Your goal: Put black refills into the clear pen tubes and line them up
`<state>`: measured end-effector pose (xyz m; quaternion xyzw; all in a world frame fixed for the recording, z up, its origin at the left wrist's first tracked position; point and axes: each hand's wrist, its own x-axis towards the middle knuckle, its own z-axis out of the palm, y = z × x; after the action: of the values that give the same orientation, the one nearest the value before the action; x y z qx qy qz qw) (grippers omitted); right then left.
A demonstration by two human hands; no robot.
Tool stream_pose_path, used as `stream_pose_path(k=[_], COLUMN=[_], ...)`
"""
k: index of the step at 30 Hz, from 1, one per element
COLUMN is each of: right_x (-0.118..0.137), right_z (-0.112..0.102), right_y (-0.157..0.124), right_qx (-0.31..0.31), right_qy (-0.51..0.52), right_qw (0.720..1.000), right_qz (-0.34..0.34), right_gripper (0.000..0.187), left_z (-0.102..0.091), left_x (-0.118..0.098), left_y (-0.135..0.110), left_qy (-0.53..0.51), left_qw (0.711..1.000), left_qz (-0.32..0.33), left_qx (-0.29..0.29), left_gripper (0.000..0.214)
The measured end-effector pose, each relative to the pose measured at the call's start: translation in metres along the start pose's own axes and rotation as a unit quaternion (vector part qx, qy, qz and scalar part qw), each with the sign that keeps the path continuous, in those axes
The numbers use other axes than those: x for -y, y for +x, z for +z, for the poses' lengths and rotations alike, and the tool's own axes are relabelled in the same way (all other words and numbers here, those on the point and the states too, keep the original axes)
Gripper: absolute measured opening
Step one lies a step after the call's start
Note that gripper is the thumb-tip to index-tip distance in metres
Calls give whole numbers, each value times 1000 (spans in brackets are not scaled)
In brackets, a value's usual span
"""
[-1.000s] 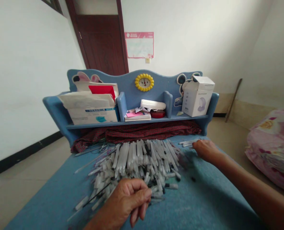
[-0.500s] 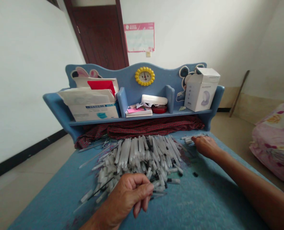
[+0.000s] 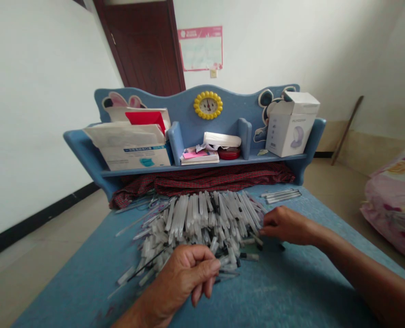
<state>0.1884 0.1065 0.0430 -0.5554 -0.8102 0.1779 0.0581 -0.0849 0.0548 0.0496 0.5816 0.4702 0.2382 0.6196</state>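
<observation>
— Looking at the head view, where is the heap of clear tubes (image 3: 179,216)?

— Mid-worktop (image 3: 274,296), between a checked cloth (image 3: 219,180) at the far edge and the left hand (image 3: 189,275) on the near side. In its far part the long tubes run mostly far to near, those at the right slanting nearer and rightward. Shorter pieces lie jumbled in the near part.

— How do the left fingers stand?

— Thumb and forefinger are pressed together, the others curled beneath. I can't tell whether something slim is pinched between them. A thin dark stick (image 3: 147,263) lies to the left, slanting from near left to far right.

— And the right hand (image 3: 286,226)?

— It is at the heap's right edge, fingers curled and pointing left. Their tips are partly hidden, so I can't say whether they grip anything.

— Which hand is closer to the long tubes at that edge?

— The right: they lie just left of its fingers, their long axes crossing the way the fingers point. A dark-ended cap (image 3: 257,241) lies just beside, on the near left. The left hand is closer to the jumbled short pieces.

— Anything beyond the right hand?

— A few slim rods (image 3: 282,197) on the far right of the worktop, side by side, lying roughly left to right.
</observation>
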Motion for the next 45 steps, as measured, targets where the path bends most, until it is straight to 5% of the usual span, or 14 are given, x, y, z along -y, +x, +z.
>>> stream_pose_path(k=[5, 14, 20, 24, 27, 31, 34, 37, 45], right_x=[14, 9, 2, 10, 23, 44, 55, 62, 45], right_z=[10, 13, -4, -10, -7, 3, 9, 13, 4], right_y=[11, 10, -2, -12, -19, -26, -29, -30, -20], right_qx=[-26, 61, 52, 41, 113, 127, 116, 110, 57], right_qy=[2, 137, 244, 290, 296, 252, 243, 241, 352], right_qw=[998, 984, 963, 955, 948, 944, 939, 940, 926], right_qz=[55, 99, 100, 39, -38, -171, -214, -216, -123], right_gripper=[34, 33, 30, 28, 23, 14, 17, 17, 34], left_z=[0, 0, 1, -1, -1, 3, 7, 9, 4], left_x=[-1, 0, -2, 4, 10, 13, 14, 17, 20], left_y=[-1, -2, -3, -2, -3, -7, -6, -3, 0], left_qy=[3, 7, 17, 78, 216, 423, 484, 513, 499], left_qw=[1000, 1000, 1000, 995, 944, 741, 672, 651, 700], left_qz=[8, 18, 17, 61, 222, 480, 527, 524, 488], left_qx=[6, 6, 1, -20, -112, -205, -191, -200, -154], left_gripper=[36, 34, 33, 28, 14, 30, 28, 24, 20])
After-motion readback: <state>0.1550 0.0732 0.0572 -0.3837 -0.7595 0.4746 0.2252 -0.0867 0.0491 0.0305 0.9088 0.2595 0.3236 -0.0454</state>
